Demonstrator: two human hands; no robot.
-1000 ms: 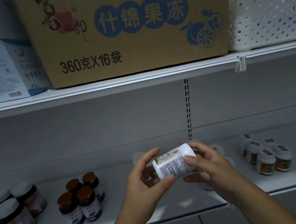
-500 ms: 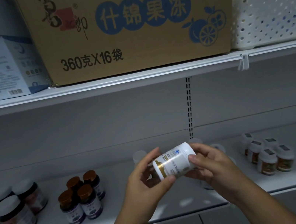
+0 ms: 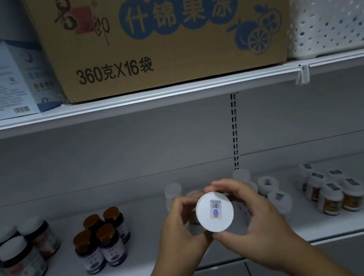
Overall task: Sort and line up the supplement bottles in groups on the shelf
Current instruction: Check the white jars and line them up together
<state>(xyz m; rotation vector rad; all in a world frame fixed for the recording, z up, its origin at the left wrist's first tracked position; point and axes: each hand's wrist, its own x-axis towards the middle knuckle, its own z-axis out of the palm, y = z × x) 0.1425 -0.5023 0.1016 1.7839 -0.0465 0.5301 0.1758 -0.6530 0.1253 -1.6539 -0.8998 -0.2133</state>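
- The small white plastic supplement bottle (image 3: 214,212), which a moment ago lay sideways showing its label, now points its round cap — with a small printed sticker — at the camera, low in the centre of the frame.
- The left hand (image 3: 181,227) and right hand (image 3: 251,215) cup it from either side, fingers curled and pinching the bottle's body.
- Lower left: four dark bottles with brown caps (image 3: 101,239) stand clustered on the white metal shelf (image 3: 148,266).
- Lower right: small white-capped amber jars (image 3: 330,193) stand grouped.
- Above — a brown cardboard carton (image 3: 159,31) beside a white perforated plastic basket (image 3: 335,15); its contents are hidden.
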